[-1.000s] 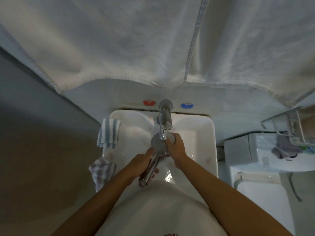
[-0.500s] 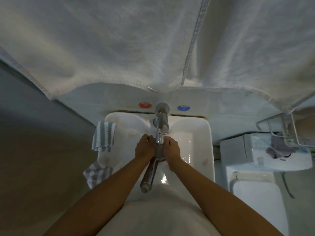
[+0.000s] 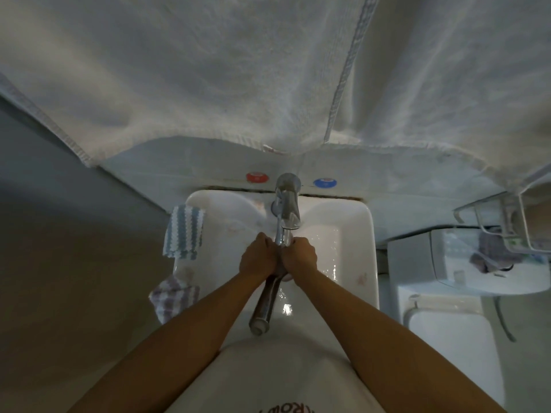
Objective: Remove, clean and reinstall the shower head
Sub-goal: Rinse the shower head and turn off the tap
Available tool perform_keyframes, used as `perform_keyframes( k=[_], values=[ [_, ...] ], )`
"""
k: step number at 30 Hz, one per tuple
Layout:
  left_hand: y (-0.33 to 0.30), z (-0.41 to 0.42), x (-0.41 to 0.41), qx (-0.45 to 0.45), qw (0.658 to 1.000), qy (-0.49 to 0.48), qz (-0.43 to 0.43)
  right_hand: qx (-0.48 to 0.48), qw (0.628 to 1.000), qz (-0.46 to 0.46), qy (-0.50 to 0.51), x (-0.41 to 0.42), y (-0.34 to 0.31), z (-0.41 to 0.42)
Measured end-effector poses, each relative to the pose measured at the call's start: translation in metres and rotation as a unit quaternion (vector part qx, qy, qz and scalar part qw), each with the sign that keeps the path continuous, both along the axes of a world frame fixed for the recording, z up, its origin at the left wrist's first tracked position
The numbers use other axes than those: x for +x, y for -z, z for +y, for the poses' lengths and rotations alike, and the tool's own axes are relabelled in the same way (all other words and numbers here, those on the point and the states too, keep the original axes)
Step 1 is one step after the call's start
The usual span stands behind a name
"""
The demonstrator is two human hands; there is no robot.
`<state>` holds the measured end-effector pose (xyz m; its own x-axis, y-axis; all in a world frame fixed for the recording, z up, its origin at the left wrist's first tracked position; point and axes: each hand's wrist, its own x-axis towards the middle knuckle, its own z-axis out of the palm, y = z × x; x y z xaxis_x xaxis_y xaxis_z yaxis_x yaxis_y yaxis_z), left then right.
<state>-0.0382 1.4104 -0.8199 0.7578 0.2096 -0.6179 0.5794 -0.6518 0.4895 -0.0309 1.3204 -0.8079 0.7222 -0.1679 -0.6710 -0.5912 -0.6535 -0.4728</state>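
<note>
1. Both hands are over the middle of the white ceramic sink (image 3: 368,234), right under the chrome faucet spout (image 3: 286,217). The chrome handheld shower head (image 3: 265,302) is wedged between them: its head end is buried in the hands up near the spout, and its handle sticks out toward the near edge of the sink, threaded end pointing back at the person.

2. Grip state: the left hand (image 3: 258,260) is curled shut around the head end from the left, and the right hand (image 3: 299,257) is curled shut on it from the right, knuckles nearly touching. Can't see the fingertips or the spray face, they're hidden under the hands.

3. My read is this is the cleaning step, rinsing or rubbing the face under the tap. I can't really make out a water stream, but the basin on the right side is wet and shiny.

4. Handling-wise: rigid metal-looking body, probably not heavy, but polished chrome plus water means slippery. I'd guess it could slide out and knock the ceramic, so two hands makes sense. The long handle is the safer place to hold, with the other hand free to scrub the face.

5. Other stuff: a blue-and-white striped cloth (image 3: 185,232) hangs over the left edge of the sink, and a purple checked cloth (image 3: 174,296) sits lower on the same edge.
</note>
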Motion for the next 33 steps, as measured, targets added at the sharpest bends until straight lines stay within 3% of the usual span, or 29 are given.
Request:
perform_keyframes(
  k=[3,6,8,11,14,17,20,26,30,33],
  values=[
    [0.011,0.01,0.008,-0.026,0.992,-0.104,0.063,0.017,1.0,0.002,-0.026,-0.001,-0.002,-0.005],
    [0.01,0.007,0.009,-0.054,0.984,-0.14,0.091,0.037,0.999,-0.023,0.003,-0.002,-0.003,-0.003],
    [0.008,0.003,0.011,-0.033,0.992,-0.103,0.068,0.036,0.999,-0.032,0.007,-0.001,-0.004,0.001],
    [-0.001,-0.002,0.009,-0.005,0.999,0.028,0.02,0.029,0.999,-0.04,0.016,0.003,-0.004,0.0],
    [-0.005,0.0,-0.001,-0.039,0.992,0.119,-0.016,0.011,0.997,-0.034,0.066,0.009,-0.001,-0.005],
    [-0.002,0.007,-0.002,-0.045,0.992,0.118,-0.019,0.011,0.997,0.003,0.082,0.01,0.001,-0.006],
    [-0.001,0.009,0.004,-0.005,0.998,0.057,-0.035,0.043,0.998,-0.009,0.045,0.005,0.002,0.0],
    [-0.002,0.016,0.015,0.002,0.995,-0.078,0.066,0.082,0.995,-0.062,0.017,-0.006,-0.002,0.002],
    [-0.015,-0.006,0.004,-0.028,0.998,0.052,0.006,0.015,0.992,-0.11,0.052,-0.001,-0.003,-0.009],
    [-0.018,-0.01,-0.005,-0.055,0.995,0.085,-0.027,0.017,0.99,-0.064,0.129,0.007,-0.001,-0.01]
  ],
)
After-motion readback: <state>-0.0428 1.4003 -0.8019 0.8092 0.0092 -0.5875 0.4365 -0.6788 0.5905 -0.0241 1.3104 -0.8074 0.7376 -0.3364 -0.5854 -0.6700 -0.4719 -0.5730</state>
